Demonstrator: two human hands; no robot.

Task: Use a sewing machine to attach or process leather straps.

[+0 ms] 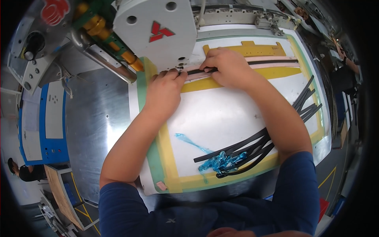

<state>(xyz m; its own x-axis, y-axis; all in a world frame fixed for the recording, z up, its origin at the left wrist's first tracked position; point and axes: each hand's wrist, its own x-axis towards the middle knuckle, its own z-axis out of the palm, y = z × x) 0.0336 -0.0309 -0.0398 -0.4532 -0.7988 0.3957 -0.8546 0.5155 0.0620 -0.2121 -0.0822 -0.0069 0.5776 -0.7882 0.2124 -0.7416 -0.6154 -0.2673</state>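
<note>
A thin black strip (272,62) lies in a pink channel of a yellow template (252,49) on a white work board (221,114). My left hand (164,89) presses the strip's left end with pinched fingers, just under the white sewing machine head (158,31). My right hand (229,67) rests on the strip a little to the right, fingers holding it down. A bundle of several loose black strips (260,146), tied with a blue plastic band (219,162), lies on the board near my right forearm.
The board has a green and yellow taped border (166,154) and sits on a grey metal machine table (94,122). A blue control panel (43,118) stands at the left. Other people are visible at the far left and far right edges.
</note>
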